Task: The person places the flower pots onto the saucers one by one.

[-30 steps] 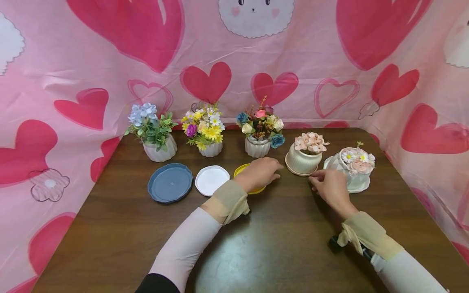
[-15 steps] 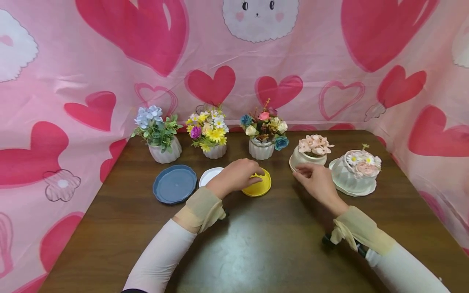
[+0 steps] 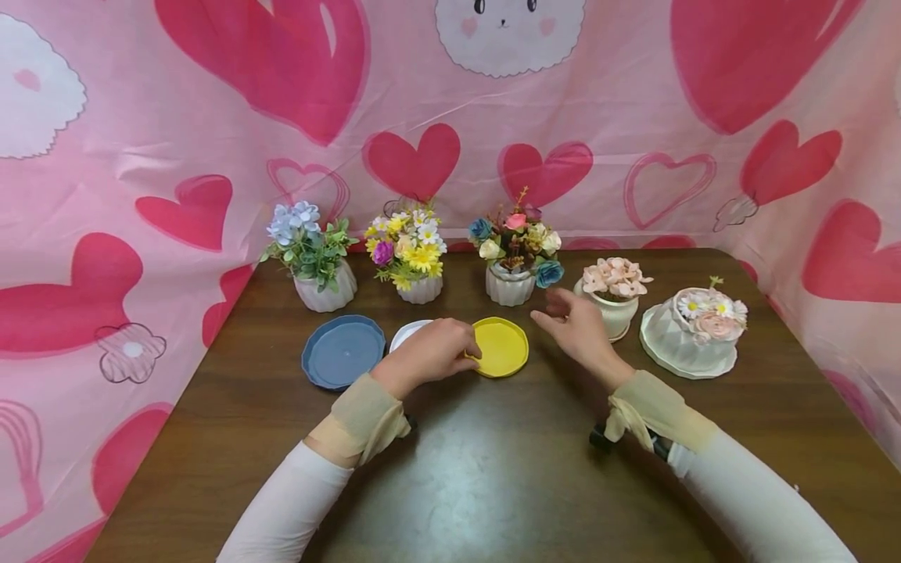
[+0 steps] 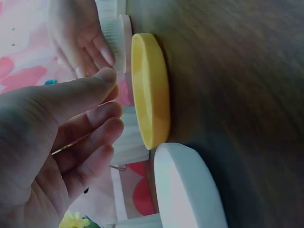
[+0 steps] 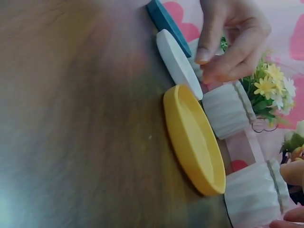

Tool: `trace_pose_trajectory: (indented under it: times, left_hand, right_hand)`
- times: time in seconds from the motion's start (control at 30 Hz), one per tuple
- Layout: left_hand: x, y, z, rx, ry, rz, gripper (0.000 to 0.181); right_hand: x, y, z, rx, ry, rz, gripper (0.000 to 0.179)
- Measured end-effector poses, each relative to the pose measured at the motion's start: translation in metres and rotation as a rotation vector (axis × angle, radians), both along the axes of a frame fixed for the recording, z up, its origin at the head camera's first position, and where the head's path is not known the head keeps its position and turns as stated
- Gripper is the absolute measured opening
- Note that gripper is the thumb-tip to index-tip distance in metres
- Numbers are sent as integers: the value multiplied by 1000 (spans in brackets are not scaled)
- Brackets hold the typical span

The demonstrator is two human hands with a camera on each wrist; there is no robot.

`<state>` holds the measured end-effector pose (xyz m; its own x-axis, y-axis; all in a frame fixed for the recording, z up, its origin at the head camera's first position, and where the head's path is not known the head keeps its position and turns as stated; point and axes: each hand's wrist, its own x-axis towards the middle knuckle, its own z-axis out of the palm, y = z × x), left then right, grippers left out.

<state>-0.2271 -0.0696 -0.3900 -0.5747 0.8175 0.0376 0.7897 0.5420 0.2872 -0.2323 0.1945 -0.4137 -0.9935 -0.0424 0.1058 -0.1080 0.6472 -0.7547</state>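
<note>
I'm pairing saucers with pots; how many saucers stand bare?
3: the blue saucer leftmost, the white saucer beside it, partly hidden by the left hand, then the yellow saucer on the right.

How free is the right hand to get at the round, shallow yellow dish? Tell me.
Likely yes: nothing shows between the right hand and the yellow dish; the left hand is by its left edge.

Smooth yellow saucer (image 3: pixel 503 348), perhaps plastic.
</note>
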Motion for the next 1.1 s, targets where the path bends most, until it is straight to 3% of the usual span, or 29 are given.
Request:
trace_pose_trajectory:
  times: [0.13,0.43,0.6,0.83,1.1]
  left_hand:
    - [0,-3,-4,-20,3,1,8]
    - [0,-3,-8,-38,28,-18,4]
    - [1,-4,-9,-55,33,0,4]
    - [0,-5,-12,-62,-1,38,5]
    - [-1,-5,-17,-57,2,44,2]
  right_hand:
    - [-12,-11,2,-48,-82,-27,60]
    - [-35,-24,1,-97,-135,-118,76]
    - [-46,-28,0,-192,-193,-148,89]
    - [-56,-33,-7,-341,-221,-188,92]
    - [-62,-39,-15,-363,-251,-217,95]
